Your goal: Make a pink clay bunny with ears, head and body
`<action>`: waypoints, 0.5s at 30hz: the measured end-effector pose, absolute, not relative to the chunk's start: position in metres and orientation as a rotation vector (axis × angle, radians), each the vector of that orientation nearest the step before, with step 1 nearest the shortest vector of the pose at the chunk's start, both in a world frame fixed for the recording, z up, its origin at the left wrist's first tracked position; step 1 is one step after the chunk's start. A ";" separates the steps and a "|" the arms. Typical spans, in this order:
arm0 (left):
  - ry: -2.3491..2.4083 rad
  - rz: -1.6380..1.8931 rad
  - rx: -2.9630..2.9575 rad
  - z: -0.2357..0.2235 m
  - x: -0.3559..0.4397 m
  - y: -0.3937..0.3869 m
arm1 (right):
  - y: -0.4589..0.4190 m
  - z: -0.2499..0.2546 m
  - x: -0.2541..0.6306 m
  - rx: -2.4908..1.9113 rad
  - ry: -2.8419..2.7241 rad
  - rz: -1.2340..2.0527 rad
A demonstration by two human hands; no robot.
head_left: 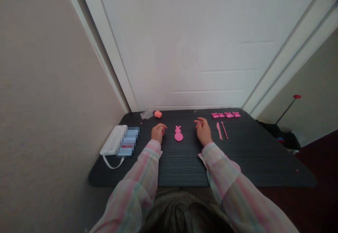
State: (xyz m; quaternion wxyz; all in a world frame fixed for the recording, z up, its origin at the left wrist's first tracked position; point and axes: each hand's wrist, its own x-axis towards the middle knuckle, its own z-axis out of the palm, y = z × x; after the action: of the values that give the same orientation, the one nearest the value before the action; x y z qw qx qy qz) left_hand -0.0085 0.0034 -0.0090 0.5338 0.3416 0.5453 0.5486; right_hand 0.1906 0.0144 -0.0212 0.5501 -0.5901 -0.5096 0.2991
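Note:
A flat pink bunny figure (178, 134), with two ears, a small head and a round body, lies on the dark table between my hands. It looks like modelling clay. My left hand (157, 133) is to its left, fingers curled, with a bit of pink clay showing at the fingertips. On the other side, my right hand (203, 131) is closed with a small pink piece of clay (198, 124) between thumb and fingers. Neither hand touches the bunny. Just right of my right hand lie a pink plastic knife (219, 131) and a thin pink stick tool (224, 130).
An orange clay lump (157, 114) and a crumpled clear wrapper (146, 114) lie at the back left. Several pink moulds (225, 114) line the back right. A white power bank (114, 140) with a cable and a blurred phone-like item (128, 141) occupy the left of the table (182, 169).

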 end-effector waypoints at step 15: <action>1.431 1.469 1.106 -0.011 -0.007 0.034 | 0.013 -0.013 0.190 -1.382 -1.520 0.818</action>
State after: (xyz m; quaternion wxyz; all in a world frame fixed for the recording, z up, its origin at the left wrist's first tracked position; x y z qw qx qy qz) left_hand -0.0066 0.0335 -0.0111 0.3948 0.4361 0.5641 0.5794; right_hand 0.1896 0.0134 -0.0126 0.4488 -0.5585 -0.6143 0.3306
